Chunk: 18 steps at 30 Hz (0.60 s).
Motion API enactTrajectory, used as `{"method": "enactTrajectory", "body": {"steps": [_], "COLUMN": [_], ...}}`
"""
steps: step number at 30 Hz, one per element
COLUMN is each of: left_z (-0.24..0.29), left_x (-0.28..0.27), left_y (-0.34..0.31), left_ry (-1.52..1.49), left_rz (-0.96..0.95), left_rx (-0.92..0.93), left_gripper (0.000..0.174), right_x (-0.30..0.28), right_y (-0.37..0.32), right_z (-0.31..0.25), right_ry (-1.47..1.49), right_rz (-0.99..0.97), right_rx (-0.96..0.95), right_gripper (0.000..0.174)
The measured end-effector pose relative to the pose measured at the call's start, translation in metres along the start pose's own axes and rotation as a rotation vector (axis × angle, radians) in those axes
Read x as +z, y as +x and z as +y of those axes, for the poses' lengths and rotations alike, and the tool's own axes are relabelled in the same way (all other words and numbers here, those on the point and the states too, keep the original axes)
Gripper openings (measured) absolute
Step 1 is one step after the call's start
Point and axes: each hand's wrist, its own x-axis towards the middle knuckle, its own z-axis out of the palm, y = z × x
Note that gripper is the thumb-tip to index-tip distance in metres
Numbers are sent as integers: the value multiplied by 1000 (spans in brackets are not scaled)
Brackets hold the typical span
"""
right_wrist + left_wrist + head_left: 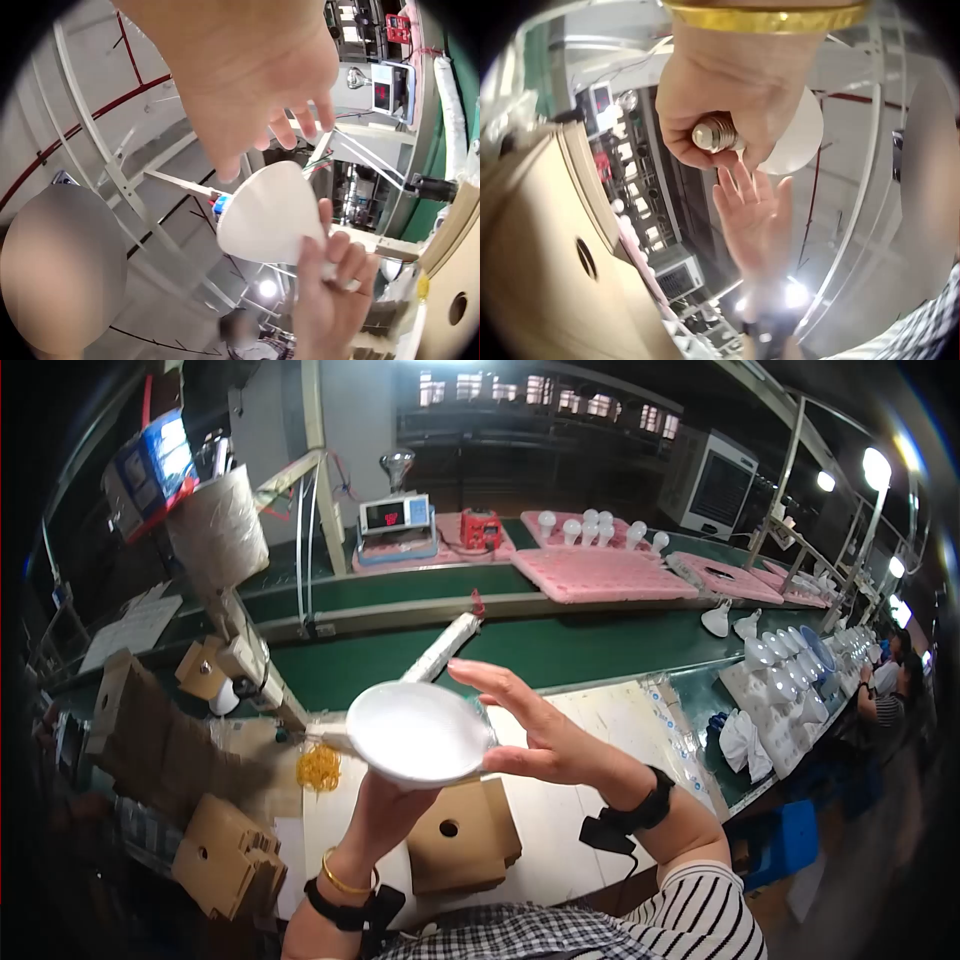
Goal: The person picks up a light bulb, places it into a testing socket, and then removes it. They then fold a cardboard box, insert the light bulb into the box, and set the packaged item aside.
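Note:
A reflector light bulb (415, 732) with a wide white face is held up over the worktable in the head view. My left hand (392, 810) grips it from below, and in the left wrist view the fingers curl round its metal screw base (712, 135). On the other side, my right hand (555, 738) has its fingers spread beside the bulb's rim. The right wrist view shows the bulb's white flared body (271, 214) below those loosely extended fingers. Under my hands a brown cardboard box (490, 820) with a round hole lies on the table.
Flattened cardboard boxes (222, 850) and yellow rubber bands (318, 768) lie at left. A green conveyor belt (600, 645) crosses behind, beneath a meter (395, 515) and pink foam pads (605, 575) with several bulbs. More bulbs stand in a rack (770, 705) at right, near another person (885, 695).

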Motion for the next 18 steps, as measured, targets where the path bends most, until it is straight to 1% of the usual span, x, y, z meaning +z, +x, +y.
{"method": "enactTrajectory", "body": {"steps": [1,3,6,7,10,12,13,15,16,17,18], "left_z": [-2,10,18,16,9,-1,2,11,7,13,2], "left_x": [0,-2,0,-1,-4,-9,-13,-19,-19,-16,-10], "left_y": [-1,8,11,12,8,3,-2,-15,-25,-38,-48], "left_ry": [116,342,263,262,240,551,544,793,707,690,628], "left_rz": [-14,-80,-50,-46,-55,42,58,190,60,-105,-259], "left_rx": [136,309,153,141,114,224,226,411,318,337,298], "left_gripper": [40,45,46,46,48,52,52,43,28,21,22], "right_x": [3,13,11,13,18,24,24,21,22,24,27], "right_y": [5,14,25,27,29,29,28,26,25,24,22], "right_z": [-2,-6,-2,-1,5,18,27,54,74,88,101], "right_ry": [-109,-265,-174,-81,-11,21,15,-632,-746,-748,-771], "right_rz": [-59,-105,-122,-117,-131,-50,-65,84,97,92,54], "right_rx": [-55,-103,72,103,159,160,158,83,76,72,155], "right_gripper": [95,101,103,101,99,93,93,87,84,84,83]}}
